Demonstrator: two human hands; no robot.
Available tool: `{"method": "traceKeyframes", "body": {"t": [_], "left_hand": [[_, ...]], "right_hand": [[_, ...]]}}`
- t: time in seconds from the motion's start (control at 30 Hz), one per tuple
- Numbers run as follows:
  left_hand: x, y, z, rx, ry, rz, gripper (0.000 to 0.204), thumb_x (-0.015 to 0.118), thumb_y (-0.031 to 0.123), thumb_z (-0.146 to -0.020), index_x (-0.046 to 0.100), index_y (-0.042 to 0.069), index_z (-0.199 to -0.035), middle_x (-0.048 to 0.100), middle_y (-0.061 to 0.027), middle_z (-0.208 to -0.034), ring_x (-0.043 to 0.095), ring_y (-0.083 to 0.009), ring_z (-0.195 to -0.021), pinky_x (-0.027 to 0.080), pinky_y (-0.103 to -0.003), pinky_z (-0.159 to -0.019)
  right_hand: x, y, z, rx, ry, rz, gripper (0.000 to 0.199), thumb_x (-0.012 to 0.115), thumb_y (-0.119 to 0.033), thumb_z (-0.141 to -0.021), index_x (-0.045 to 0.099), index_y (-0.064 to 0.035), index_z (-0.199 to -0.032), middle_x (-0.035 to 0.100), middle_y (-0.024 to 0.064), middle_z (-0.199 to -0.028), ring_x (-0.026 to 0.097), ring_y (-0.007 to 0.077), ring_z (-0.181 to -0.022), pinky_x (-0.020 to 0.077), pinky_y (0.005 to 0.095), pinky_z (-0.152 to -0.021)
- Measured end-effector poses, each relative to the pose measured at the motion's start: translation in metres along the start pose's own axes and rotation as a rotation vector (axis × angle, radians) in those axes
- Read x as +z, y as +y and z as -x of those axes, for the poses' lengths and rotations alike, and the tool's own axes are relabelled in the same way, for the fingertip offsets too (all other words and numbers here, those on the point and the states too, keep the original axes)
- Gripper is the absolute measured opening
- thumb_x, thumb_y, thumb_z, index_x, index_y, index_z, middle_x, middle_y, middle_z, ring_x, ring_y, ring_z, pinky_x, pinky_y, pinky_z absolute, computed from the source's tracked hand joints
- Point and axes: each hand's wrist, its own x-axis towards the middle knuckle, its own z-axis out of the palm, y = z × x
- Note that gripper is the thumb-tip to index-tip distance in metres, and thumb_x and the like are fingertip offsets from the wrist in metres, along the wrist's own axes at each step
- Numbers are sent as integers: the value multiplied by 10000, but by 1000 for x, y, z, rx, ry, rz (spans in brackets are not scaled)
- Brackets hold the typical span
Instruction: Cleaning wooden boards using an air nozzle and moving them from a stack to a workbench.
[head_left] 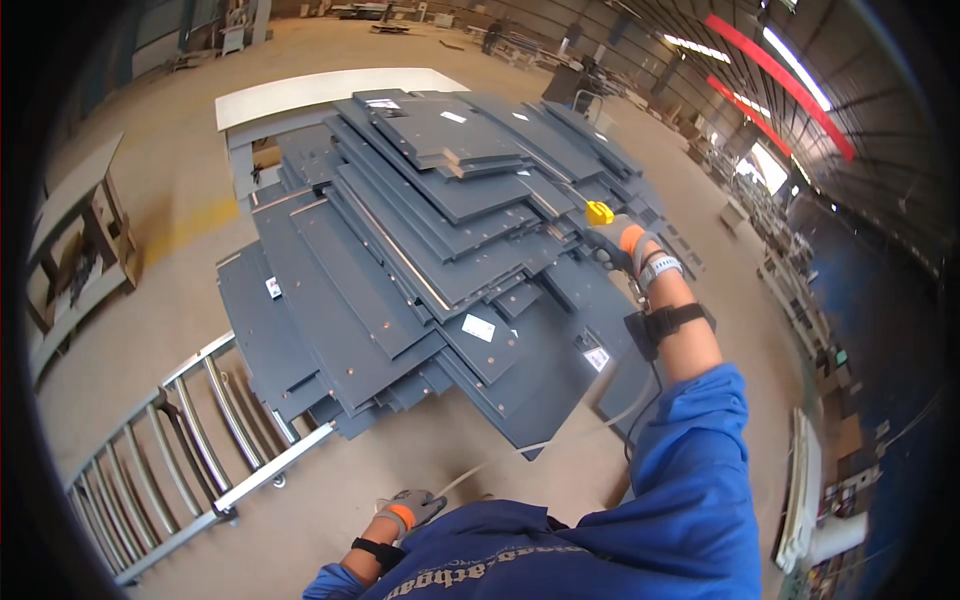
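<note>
Grey panels (430,250) lie heaped in a loose stack at the centre of the frame, and a tape measure is being stretched across them: the right hand (622,243) has its fingers clenched on the yellow tape case (599,212) at the stack's right edge, while the left hand (408,510), bottom centre, pinches the pale tape's (540,444) free end. I judge the measuring is under way; next comes pulling the tape taut and straight for a reading.

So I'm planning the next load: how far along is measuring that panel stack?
Done: grey panels lie heaped on the floor. In hand: the right hand holds a yellow tape case at the stack's far side, and the left hand holds the tape near the body. Left: nothing shows a reading taken.
</note>
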Motion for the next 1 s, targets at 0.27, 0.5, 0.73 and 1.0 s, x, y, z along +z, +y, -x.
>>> {"method": "traceKeyframes", "body": {"t": [0.27,0.5,0.73,1.0], "left_hand": [[28,69,-30,-132,-137,-91,606,456,582,-846,652,74,-1111,641,-196,-1095,587,-349,-1069,430,-368,-942],[67,160,-98,-76,-179,-213,582,449,553,-860,644,72,-1124,631,-198,-1116,587,-344,-1072,430,-376,-941],[115,260,-164,0,-202,-305,508,487,487,-871,625,60,-1109,639,-196,-1072,604,-339,-1024,444,-382,-906],[106,337,-239,-26,-280,-401,501,545,425,-840,582,38,-1155,625,-204,-1111,594,-338,-1056,439,-393,-924]], "right_hand": [[-36,101,-10,240,7,67,205,562,-259,-808,564,-71,-725,543,-12,-548,469,92,-418,344,272,-408],[-81,216,-8,214,-95,428,249,547,-262,-770,658,-40,-751,633,68,-642,586,171,-517,465,336,-503],[-86,280,-13,130,-184,561,342,545,-292,-805,671,-8,-949,690,119,-801,670,274,-704,526,368,-649],[-94,349,-91,-23,-198,744,573,565,-380,-799,556,31,-1198,673,154,-1038,657,307,-934,500,439,-835]]}}
